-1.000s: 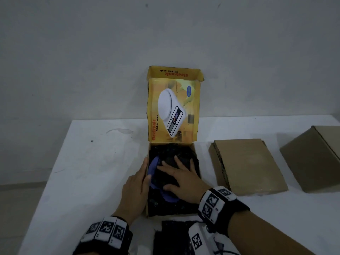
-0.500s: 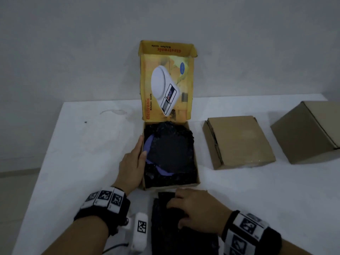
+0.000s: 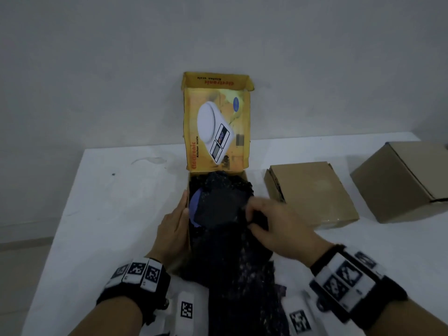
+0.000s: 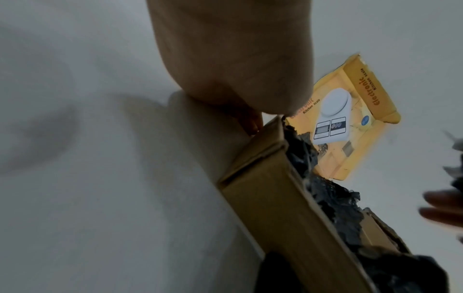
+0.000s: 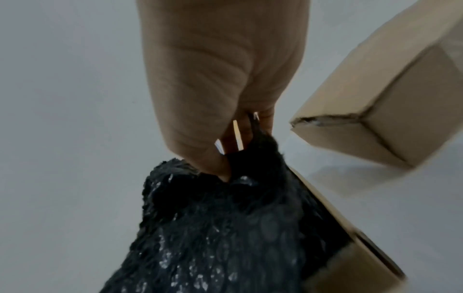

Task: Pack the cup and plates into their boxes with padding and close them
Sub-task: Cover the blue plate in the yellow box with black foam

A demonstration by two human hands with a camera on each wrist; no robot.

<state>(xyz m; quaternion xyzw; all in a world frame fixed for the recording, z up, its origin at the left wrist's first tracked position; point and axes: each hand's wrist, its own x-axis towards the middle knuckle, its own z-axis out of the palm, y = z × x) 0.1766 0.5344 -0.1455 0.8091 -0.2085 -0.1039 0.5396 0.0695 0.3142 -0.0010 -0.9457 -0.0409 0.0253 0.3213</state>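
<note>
The open box (image 3: 244, 177) stands mid-table with its yellow printed lid (image 3: 215, 122) upright. Inside, a blue plate (image 3: 194, 207) peeks out at the left under black bubble-wrap padding (image 3: 218, 204). My left hand (image 3: 175, 221) rests flat against the box's left wall (image 4: 288, 208), fingers straight. My right hand (image 3: 257, 219) pinches the edge of another black bubble-wrap sheet (image 5: 225, 228) over the box's right side. That sheet (image 3: 242, 282) trails back towards the table's front edge. No cup is visible.
A flat closed cardboard box (image 3: 312, 192) lies just right of the open one, close to my right hand. A taller closed cardboard box (image 3: 407, 180) sits at the far right. The white table (image 3: 109, 214) ends at a grey wall behind.
My right hand left the padding in the box, reached back to the sheet at the table's front, and has now lifted it over the box. The left hand stayed on the wall.
</note>
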